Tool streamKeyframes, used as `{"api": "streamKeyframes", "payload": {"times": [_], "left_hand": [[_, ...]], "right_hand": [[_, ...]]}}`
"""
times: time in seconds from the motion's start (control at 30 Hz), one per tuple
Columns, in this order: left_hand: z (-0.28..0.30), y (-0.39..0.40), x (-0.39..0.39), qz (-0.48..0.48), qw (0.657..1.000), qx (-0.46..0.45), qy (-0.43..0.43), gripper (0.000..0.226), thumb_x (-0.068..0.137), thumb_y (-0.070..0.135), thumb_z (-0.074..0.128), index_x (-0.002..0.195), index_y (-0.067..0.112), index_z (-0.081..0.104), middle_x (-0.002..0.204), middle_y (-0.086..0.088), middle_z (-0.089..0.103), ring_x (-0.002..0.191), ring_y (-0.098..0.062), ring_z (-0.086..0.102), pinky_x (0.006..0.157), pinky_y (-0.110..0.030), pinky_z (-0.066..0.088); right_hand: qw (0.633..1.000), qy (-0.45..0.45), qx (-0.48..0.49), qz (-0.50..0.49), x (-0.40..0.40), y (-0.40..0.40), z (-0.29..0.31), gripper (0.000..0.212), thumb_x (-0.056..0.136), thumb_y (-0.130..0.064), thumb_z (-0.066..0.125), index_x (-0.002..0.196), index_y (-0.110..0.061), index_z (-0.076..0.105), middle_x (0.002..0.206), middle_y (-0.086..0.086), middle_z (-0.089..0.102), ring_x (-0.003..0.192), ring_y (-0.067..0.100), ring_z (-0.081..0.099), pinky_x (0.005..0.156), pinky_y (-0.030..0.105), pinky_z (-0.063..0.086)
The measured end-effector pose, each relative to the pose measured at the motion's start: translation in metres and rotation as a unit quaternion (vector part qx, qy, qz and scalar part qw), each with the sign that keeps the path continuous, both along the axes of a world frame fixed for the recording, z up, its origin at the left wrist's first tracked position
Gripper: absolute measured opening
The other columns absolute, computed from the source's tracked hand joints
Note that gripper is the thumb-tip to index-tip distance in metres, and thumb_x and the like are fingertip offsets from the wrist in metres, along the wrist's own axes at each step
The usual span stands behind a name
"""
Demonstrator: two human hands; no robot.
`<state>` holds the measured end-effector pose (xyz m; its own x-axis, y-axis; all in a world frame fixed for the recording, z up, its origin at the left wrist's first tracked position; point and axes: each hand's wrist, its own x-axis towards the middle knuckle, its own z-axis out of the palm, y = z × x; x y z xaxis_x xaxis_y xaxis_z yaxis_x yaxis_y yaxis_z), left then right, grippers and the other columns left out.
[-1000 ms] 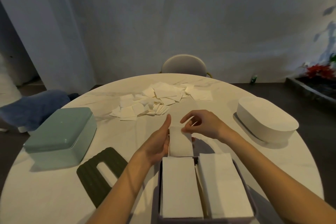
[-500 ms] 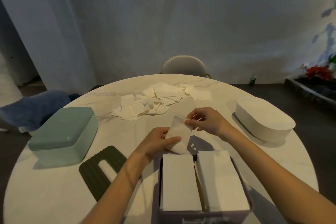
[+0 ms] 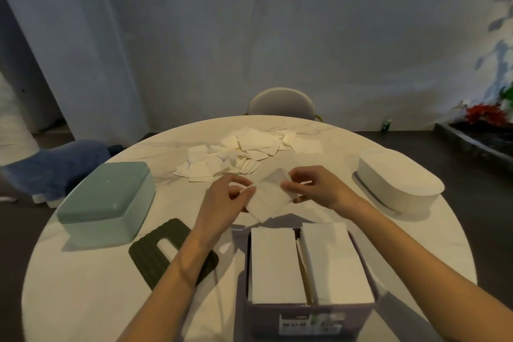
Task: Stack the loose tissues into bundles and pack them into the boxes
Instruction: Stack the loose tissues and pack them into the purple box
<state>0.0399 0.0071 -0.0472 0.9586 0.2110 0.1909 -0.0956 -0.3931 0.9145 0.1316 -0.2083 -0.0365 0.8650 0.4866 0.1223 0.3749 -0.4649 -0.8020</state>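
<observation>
- Two white tissue bundles (image 3: 277,264) are already sitting in the near grey box (image 3: 311,319).
- The left hand (image 3: 222,203) and right hand (image 3: 313,187) are each pinching one small white tissue stack (image 3: 268,198).
- Many loose white tissues (image 3: 244,151) are waiting far across the round marble desk (image 3: 83,300).

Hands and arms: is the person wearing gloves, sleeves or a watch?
No. The left hand and the right hand are bare, with no gloves, and no rings or watch that show. Both forearms are bare too; no sleeves reach into view.
</observation>
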Motion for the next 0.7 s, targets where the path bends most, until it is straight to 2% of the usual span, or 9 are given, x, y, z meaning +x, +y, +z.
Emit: {"api": "streamKeyframes", "payload": {"times": [0.07,0.17,0.27,0.43,0.6,0.7], "left_hand": [[0.023,-0.003,-0.021,-0.015,0.999,-0.036,0.015,0.016,0.096,0.020,0.072,0.108,0.013,0.064,0.089,0.003,0.078,0.079,-0.010,0.076,0.067,-0.026,0.062],[0.048,-0.010,-0.058,-0.019,0.992,-0.111,0.053,0.026,0.091,0.016,0.076,0.110,0.007,0.060,0.101,-0.004,0.072,0.075,-0.017,0.077,0.062,-0.021,0.059],[0.056,-0.018,-0.095,-0.027,0.988,-0.115,0.102,0.038,0.086,0.017,0.080,0.115,0.012,0.056,0.088,-0.009,0.075,0.067,-0.025,0.076,0.056,-0.018,0.056],[0.041,-0.022,-0.122,-0.064,0.991,0.036,0.115,0.036,0.084,0.027,0.083,0.107,0.020,0.056,0.074,-0.001,0.076,0.059,-0.012,0.070,0.062,-0.020,0.056],[0.030,-0.023,-0.126,-0.051,0.987,0.131,0.075,0.028,0.083,0.030,0.085,0.096,0.023,0.061,0.075,0.004,0.070,0.061,0.002,0.059,0.060,-0.012,0.047],[0.027,-0.025,-0.125,-0.036,0.977,0.200,0.063,0.032,0.084,0.038,0.083,0.099,0.029,0.056,0.080,0.011,0.068,0.066,0.009,0.058,0.059,-0.012,0.045]], "right_hand": [[1.000,0.010,0.014,0.026,-0.009,0.000,0.022,0.015,0.095,-0.028,0.069,0.107,-0.019,0.070,0.104,-0.005,0.071,0.088,0.014,0.071,0.072,0.021,0.059],[0.999,0.017,0.000,0.051,-0.024,0.001,0.049,0.024,0.091,-0.033,0.073,0.111,-0.019,0.071,0.095,-0.009,0.073,0.082,0.007,0.069,0.068,0.016,0.054],[0.992,0.055,-0.023,0.107,-0.042,-0.002,0.065,0.025,0.089,-0.033,0.077,0.108,-0.017,0.072,0.083,-0.007,0.073,0.073,0.003,0.065,0.067,0.016,0.051],[0.976,0.019,-0.154,0.155,-0.059,0.005,0.060,0.021,0.087,-0.040,0.077,0.100,-0.025,0.073,0.086,-0.007,0.074,0.075,0.003,0.066,0.069,0.012,0.053],[0.972,-0.030,-0.193,0.131,-0.068,0.010,0.049,0.024,0.083,-0.046,0.080,0.096,-0.027,0.074,0.089,-0.014,0.071,0.082,0.004,0.065,0.080,0.020,0.054],[0.967,-0.067,-0.220,0.107,-0.070,0.013,0.042,0.029,0.082,-0.047,0.081,0.097,-0.023,0.074,0.087,-0.016,0.066,0.081,0.007,0.062,0.077,0.021,0.052]]}}
